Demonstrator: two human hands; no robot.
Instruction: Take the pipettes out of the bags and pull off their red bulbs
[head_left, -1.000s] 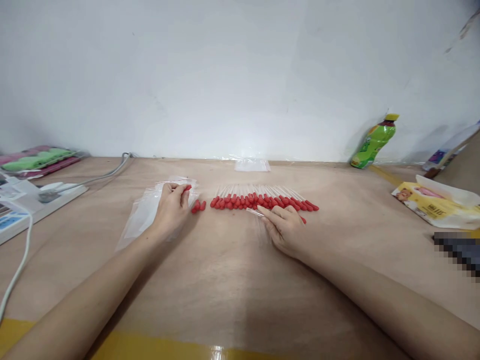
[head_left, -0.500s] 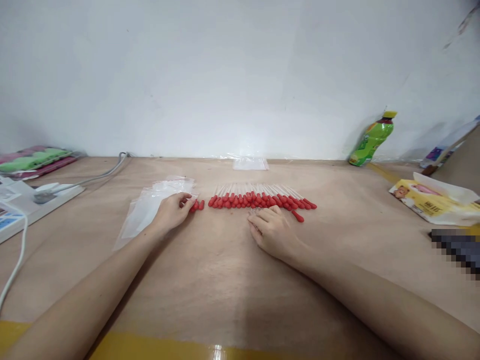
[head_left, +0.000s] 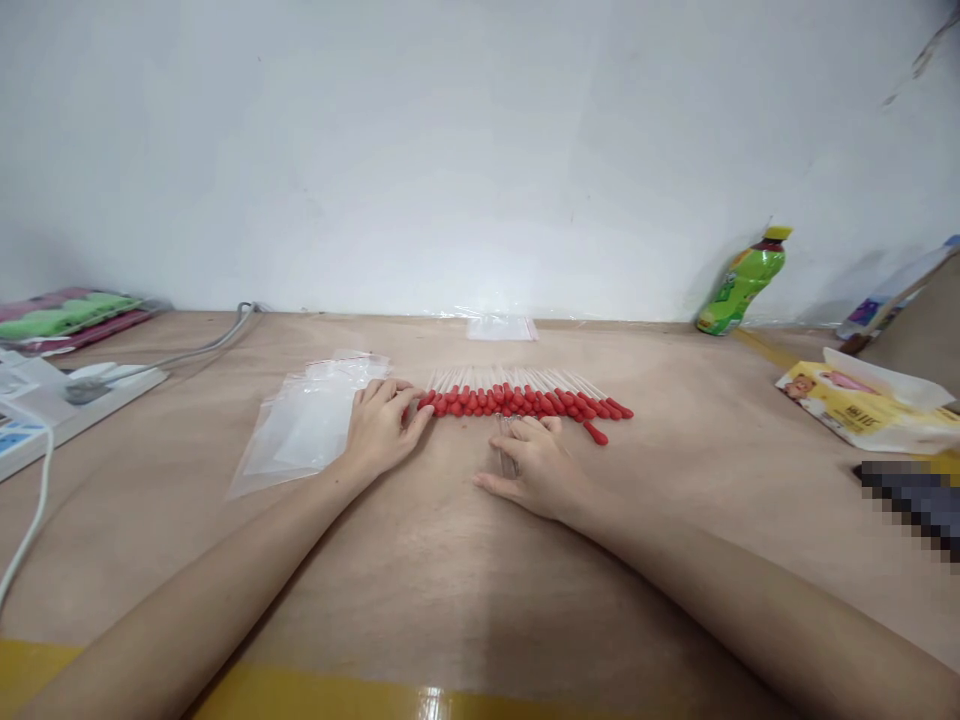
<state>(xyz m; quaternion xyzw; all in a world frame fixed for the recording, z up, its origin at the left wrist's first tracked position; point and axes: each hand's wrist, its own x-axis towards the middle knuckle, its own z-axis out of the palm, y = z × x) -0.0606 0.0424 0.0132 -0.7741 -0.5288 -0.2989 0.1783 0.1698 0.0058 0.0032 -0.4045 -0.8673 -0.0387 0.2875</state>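
A row of several glass droppers with red rubber bulbs (head_left: pixel 525 400) lies across the middle of the wooden table (head_left: pixel 450 580). My left hand (head_left: pixel 384 428) lies at the row's left end, fingers stretched out and touching the first red bulbs; it holds nothing. My right hand (head_left: pixel 531 468) rests flat just in front of the row, fingers apart, lying over a clear glass tube (head_left: pixel 507 450) on the table. One stray dropper bulb (head_left: pixel 596 433) lies just in front of the row's right part.
Clear plastic bags (head_left: pixel 304 428) lie left of my left hand, and a small stack of bags (head_left: pixel 501 327) sits by the wall. A green bottle (head_left: pixel 742 282) leans at the back right, near a yellow tissue pack (head_left: pixel 862 405). A power strip (head_left: pixel 82 395) lies at left.
My left hand let go of a dropper and slid right from the bags to the row's left end. My right hand lowered its clear tube to the table and flattened over it.
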